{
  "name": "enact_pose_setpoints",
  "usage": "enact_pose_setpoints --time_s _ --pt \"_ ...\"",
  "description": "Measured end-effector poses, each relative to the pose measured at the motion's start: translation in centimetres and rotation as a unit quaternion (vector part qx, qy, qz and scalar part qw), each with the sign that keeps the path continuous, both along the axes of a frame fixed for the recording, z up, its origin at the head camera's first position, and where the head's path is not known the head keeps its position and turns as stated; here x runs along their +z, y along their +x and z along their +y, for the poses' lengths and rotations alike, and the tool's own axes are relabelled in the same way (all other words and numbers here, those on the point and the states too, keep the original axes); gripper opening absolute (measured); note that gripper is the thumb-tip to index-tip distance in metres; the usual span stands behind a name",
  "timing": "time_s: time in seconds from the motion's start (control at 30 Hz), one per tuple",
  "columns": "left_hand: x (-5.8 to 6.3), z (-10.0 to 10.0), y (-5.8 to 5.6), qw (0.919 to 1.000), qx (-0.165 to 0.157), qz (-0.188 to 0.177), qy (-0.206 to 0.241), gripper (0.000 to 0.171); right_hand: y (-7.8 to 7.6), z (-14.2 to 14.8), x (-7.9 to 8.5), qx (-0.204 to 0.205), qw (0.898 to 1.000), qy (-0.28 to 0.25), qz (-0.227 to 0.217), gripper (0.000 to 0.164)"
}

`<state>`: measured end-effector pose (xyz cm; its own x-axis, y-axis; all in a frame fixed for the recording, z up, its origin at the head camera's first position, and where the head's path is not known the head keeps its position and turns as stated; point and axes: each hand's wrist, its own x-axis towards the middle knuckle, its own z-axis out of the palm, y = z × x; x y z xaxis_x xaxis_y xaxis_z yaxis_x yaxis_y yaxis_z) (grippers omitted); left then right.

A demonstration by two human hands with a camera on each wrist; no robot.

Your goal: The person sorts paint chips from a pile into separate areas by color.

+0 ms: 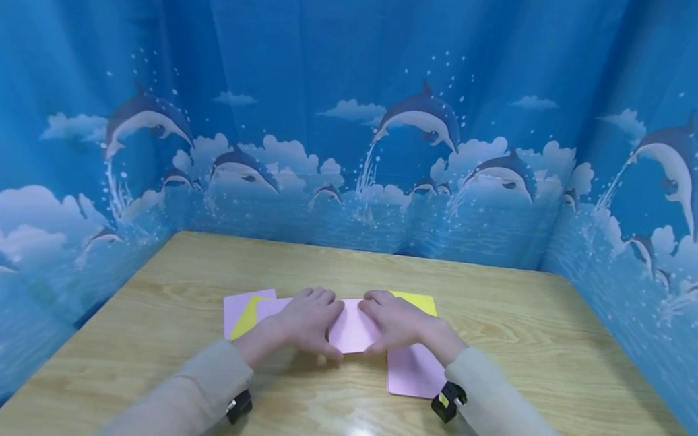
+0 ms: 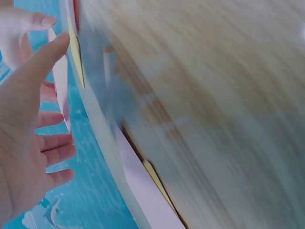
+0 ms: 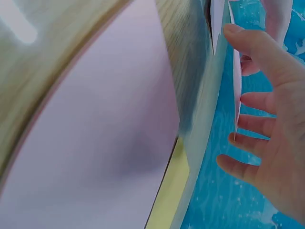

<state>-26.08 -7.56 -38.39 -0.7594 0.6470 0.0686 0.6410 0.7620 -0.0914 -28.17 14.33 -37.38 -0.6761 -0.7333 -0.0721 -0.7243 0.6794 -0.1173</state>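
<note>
The surface (image 1: 200,261) spreads across the lower frame, glossy enough that loose paper might slide if my sleeve brushes it. At centre, my left hand (image 1: 311,320) and right hand (image 1: 399,323) pinch a pink sheet (image 1: 352,330) between thumbs and fingers, raised off the surface; uneven pull could crease it, a slack pinch could drop it. Dipping my forearms could shift the pink paper (image 1: 414,371) right of centre or the yellow piece (image 1: 247,319) at centre left. The black wrist device (image 1: 447,402), lower right, might snag a corner.
</note>
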Motion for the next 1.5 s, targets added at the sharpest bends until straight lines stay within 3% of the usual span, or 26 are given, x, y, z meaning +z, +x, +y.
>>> enact_pose_setpoints --time_s 0.27,0.57,0.83,1.0,1.5 --pt "0.6 2.7 -0.3 0.9995 -0.029 -0.001 -0.012 0.08 1.3 3.1 0.3 -0.013 0.999 -0.03 0.001 0.081" --pt "0.8 5.6 0.5 0.9975 -0.053 -0.023 -0.041 0.082 3.0 6.4 -0.4 -0.022 0.999 -0.048 0.013 0.075" --pt "0.8 8.1 0.8 0.9965 -0.05 -0.045 -0.049 0.08 3.9 8.8 -0.7 -0.026 0.999 -0.041 -0.002 0.075" --pt "0.0 9.4 1.3 0.996 -0.041 -0.061 -0.051 0.078 4.4 9.7 -1.0 -0.024 0.999 -0.035 -0.015 0.078" --pt "-1.1 10.4 2.1 0.9936 -0.047 -0.077 -0.068 0.074 5.0 10.3 -1.8 -0.039 0.997 -0.022 -0.058 0.08"
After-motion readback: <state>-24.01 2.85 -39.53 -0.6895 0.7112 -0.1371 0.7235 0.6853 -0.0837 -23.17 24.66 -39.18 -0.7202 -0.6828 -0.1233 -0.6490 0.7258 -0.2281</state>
